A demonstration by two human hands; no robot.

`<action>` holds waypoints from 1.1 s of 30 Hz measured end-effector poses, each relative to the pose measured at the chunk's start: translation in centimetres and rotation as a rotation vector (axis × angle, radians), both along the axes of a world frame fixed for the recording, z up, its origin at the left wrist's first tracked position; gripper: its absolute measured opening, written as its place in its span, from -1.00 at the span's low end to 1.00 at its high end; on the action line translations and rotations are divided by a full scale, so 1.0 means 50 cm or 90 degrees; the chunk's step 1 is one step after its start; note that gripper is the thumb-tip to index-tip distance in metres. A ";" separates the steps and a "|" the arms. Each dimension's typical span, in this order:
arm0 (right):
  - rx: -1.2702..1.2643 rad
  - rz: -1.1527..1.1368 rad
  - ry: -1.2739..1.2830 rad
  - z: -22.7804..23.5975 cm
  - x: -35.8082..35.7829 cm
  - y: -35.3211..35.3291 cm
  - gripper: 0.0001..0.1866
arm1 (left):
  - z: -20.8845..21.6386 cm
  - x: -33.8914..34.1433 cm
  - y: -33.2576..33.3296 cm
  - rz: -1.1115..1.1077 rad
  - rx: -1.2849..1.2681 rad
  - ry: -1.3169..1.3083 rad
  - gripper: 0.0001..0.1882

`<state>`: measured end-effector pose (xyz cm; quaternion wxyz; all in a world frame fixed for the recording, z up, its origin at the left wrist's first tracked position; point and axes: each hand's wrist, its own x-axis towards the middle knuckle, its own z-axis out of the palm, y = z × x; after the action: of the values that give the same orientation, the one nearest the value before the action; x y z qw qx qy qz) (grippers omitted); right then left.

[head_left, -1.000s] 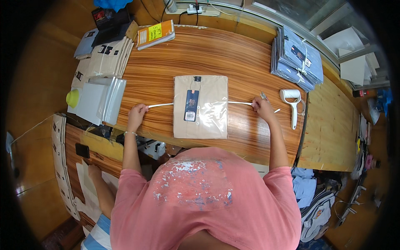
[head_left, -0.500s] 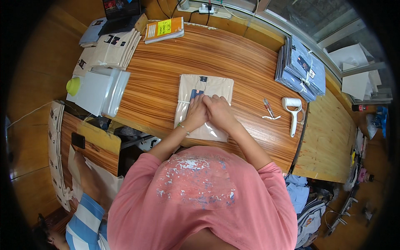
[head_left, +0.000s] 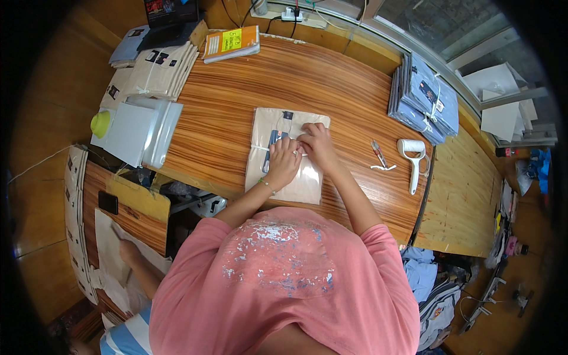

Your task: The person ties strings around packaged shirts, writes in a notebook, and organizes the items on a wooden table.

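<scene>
A beige folded garment bundle [head_left: 263, 123] in clear plastic lies in front of me on the wood-grain table. A white tie string [head_left: 257, 147] runs across its middle, and a dark blue hang tag lies on top. My left hand [head_left: 282, 163] rests on the bundle, its fingers closed at the string near the centre. Just right of it, my right hand [head_left: 319, 147] pinches at the same string with curled fingers. Between the fingertips a short bit of white shows; the knot itself is mostly covered.
Right of the bundle are red-handled snips [head_left: 379, 155] and a white lint roller [head_left: 412, 163]. Tied blue garments [head_left: 423, 97] stand far right. Beige bundles [head_left: 160, 74], plastic sleeves [head_left: 139, 130] and an orange notebook [head_left: 232, 43] lie left. A co-worker's arm [head_left: 139, 266] reaches over fabric lower left.
My hands were pressed together over the tag; now they are slightly apart, with the left lower and both at the string. The co-worker's arm has shifted lower.
</scene>
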<state>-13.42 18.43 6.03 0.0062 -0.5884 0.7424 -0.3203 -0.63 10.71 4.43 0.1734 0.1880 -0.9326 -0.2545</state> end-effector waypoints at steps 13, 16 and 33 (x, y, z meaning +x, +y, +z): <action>-0.003 -0.090 0.017 -0.033 0.036 0.056 -0.88 | 0.007 -0.015 -0.068 -0.070 0.347 -0.094 -0.55; 0.053 -0.120 0.004 -0.042 0.037 0.043 -0.90 | 0.001 -0.011 -0.066 -0.086 0.348 -0.067 -0.56; 0.234 -0.271 -0.444 -0.084 -0.014 0.166 -0.81 | 0.051 0.007 -0.006 -0.231 0.578 0.071 -0.67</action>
<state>-14.12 26.74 1.83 0.2943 -0.2683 0.8451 -0.3565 -0.29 10.43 6.98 0.0763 0.0652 -0.7345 -0.6712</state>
